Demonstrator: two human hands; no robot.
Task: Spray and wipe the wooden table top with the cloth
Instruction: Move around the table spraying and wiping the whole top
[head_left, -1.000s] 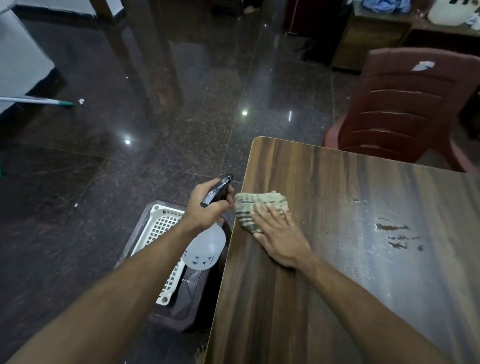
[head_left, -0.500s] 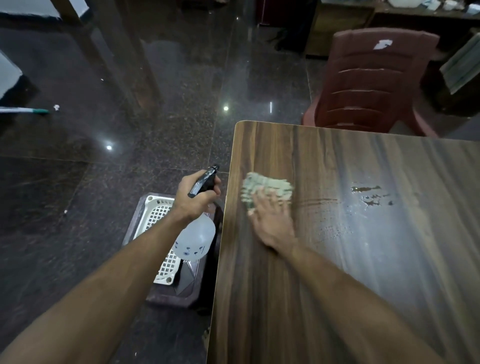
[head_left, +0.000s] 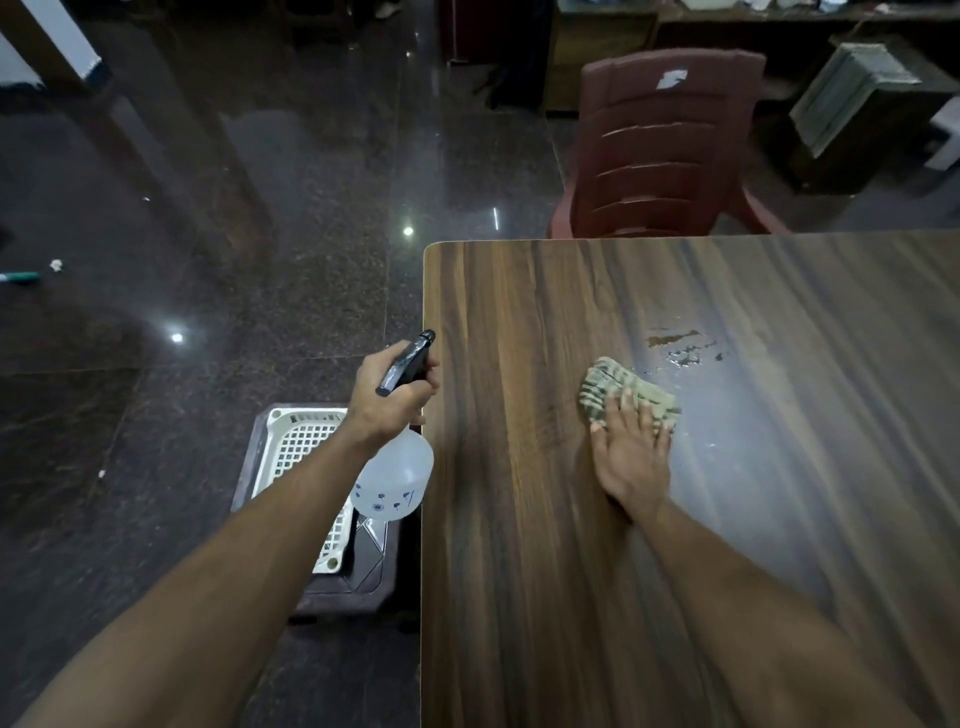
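My right hand (head_left: 631, 457) lies flat on the cloth (head_left: 626, 395), fingers (head_left: 623, 415) spread and pressing it to the table (head_left: 519, 519); they pin the cloth and do not curl around it. The cloth bunches out ahead of my fingertips. Just beyond it, up and to the right of my fingers, sits a patch of droplets (head_left: 680, 348) not yet wiped.

My left hand (head_left: 389, 400) is clenched around the neck of the bottle (head_left: 392, 483), which hangs off the table's left edge, well apart from my right hand, its black nozzle (head_left: 408, 361) pointing up and away from me. Below it on the floor is a white basket (head_left: 296, 447).

What worries me: with only a flat palm on it, the cloth may roll or slip out from under my fingers if I push hard, and I would smear the wet patch instead of lifting it. The nozzle looks aimed along the table edge, so a squeeze now would likely wet the floor, which is glossy and would be slippery. The bottle is also near enough to the table edge to knock against it.
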